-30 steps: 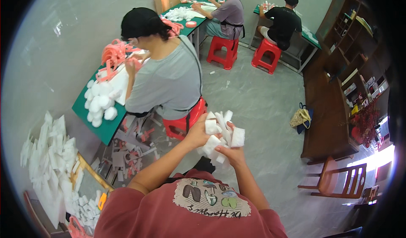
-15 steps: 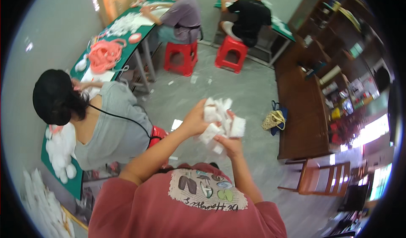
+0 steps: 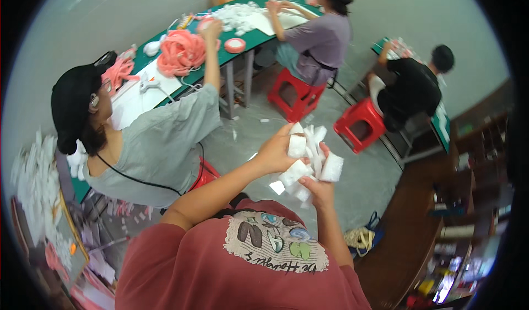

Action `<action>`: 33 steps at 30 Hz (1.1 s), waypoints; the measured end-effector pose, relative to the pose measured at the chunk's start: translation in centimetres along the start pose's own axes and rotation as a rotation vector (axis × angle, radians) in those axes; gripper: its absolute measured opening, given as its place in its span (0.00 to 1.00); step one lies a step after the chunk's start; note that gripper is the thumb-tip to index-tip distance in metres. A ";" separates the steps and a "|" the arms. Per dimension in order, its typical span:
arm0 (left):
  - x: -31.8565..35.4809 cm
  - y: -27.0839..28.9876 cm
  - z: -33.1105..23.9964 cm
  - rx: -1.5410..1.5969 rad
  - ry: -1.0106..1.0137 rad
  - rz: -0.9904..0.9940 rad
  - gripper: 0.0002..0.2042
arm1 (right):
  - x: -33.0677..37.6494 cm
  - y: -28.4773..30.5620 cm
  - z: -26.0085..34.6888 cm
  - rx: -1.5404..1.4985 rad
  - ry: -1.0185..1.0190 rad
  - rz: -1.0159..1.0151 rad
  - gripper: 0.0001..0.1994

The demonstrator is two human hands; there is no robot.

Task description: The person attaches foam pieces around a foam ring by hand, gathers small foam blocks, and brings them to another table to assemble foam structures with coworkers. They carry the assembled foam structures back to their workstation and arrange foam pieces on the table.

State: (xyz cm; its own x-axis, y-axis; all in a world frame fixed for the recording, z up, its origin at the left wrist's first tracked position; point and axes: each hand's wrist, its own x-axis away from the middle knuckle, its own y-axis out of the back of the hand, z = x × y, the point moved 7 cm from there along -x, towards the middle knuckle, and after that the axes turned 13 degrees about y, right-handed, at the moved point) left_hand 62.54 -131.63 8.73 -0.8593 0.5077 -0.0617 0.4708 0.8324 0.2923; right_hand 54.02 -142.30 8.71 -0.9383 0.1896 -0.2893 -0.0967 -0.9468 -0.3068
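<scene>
Evidently this is a shared workroom, with a glossy grey floor [image 3: 358, 194], a long green bench [image 3: 222, 55] against the pale wall, red plastic stools [image 3: 300, 98] and a dark brown wooden cabinet [image 3: 397, 222] at the right. Two co-workers sit along that bench, a third at another green-topped one. On the nearer stretch lie a fuzzy coral-pink coil [image 3: 182, 51], a white glue gun [image 3: 147, 83] and a round pink roll [image 3: 235, 45]; long white strips [image 3: 36, 183] stand heaped at far left. Above the floor, the person's left hand [image 3: 275, 153] and right hand [image 3: 322, 191] cup a loose bundle of white pieces [image 3: 332, 168], blocky, rough-faced chunks among narrow sticks. The left fingers curl around one side, partly hidden; the right thumb and fingers grip the other.
</scene>
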 end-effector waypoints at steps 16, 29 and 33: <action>-23.2 10.9 4.0 -0.005 0.135 -0.302 0.40 | -28.1 1.2 -9.1 -0.033 -0.029 0.278 0.50; -41.7 17.9 9.5 0.047 0.188 -0.432 0.30 | -48.9 1.6 -15.6 -0.068 -0.070 0.385 0.48; -46.6 22.2 11.1 0.072 0.245 -0.540 0.39 | -56.6 -0.7 -18.0 -0.119 -0.109 0.514 0.46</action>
State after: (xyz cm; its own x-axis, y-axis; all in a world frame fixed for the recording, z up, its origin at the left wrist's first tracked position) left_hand 115.26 -134.33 7.54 -0.9979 -0.0500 0.0406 -0.0402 0.9758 0.2149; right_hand 113.15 -147.66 8.96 -0.8842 -0.3251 -0.3354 0.4169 -0.8731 -0.2529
